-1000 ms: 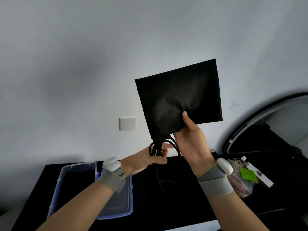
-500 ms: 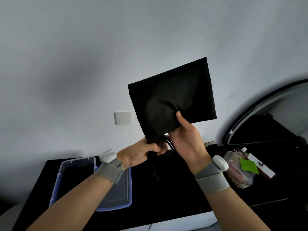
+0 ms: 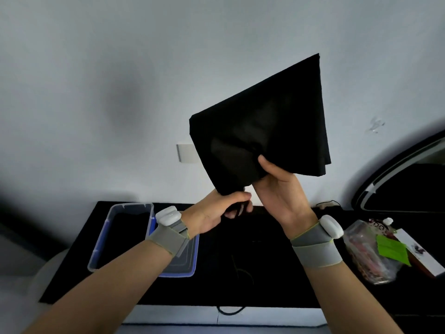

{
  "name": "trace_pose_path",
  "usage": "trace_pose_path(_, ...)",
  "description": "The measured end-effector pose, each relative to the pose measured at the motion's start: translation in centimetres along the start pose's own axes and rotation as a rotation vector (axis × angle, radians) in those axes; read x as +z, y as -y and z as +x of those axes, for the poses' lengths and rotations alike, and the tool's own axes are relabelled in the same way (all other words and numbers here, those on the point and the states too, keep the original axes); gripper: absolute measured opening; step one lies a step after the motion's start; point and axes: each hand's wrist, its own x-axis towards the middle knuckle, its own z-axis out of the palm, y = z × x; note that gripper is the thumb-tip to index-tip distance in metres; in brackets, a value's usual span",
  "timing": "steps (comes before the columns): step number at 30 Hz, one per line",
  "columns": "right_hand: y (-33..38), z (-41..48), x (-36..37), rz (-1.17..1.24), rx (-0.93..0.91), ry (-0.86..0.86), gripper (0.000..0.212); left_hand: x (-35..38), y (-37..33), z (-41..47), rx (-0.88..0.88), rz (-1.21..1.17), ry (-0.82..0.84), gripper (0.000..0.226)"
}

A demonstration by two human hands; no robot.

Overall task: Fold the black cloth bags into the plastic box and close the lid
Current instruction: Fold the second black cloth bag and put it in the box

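Note:
A folded black cloth bag (image 3: 269, 121) is held up in the air in front of the white wall. My right hand (image 3: 279, 189) pinches its lower edge, thumb on the front face. My left hand (image 3: 224, 210) is curled round the bag's bottom corner and its black handles. Down on the black table stands the clear plastic box (image 3: 113, 237) with a blue rim, open, at the left. Its blue-edged lid (image 3: 183, 263) lies flat right beside it, partly hidden by my left wrist.
A black mat (image 3: 252, 261) covers the table. At the right lie a clear plastic packet (image 3: 368, 256), a green paper (image 3: 392, 249) and a white card. A black cord (image 3: 228, 310) hangs at the table's front edge. A wall switch (image 3: 186, 153) sits behind the bag.
The bag has tilted, its top right corner rising and its face narrowing. My left hand has closed over the handles, which no longer hang in loops. The view has shifted downward.

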Motion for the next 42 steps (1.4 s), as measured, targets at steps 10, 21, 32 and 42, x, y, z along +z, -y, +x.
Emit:
trace_pose_path(10, 2.2, -0.6, -4.5, 0.273, 0.133, -0.03, 0.042, 0.1, 2.0, 3.1, 0.007, 0.711, -0.096, 0.013)
trace_pose_path(21, -2.9, -3.1, -12.0, 0.136, 0.425, -0.265, 0.037, -2.8, -2.1, 5.5, 0.043, 1.452, -0.141, 0.009)
trace_pose_path(32, -5.7, -2.2, -13.4, -0.922, 0.099, -0.448, 0.036, -5.0, -4.0, 3.4, -0.494, 0.867, 0.078, 0.03)
trace_pose_path(42, -7.5, -1.5, -10.8, -1.089, -0.063, -0.467, 0.02, -1.5, -1.7, 3.6, -0.486, 0.223, -0.381, 0.008)
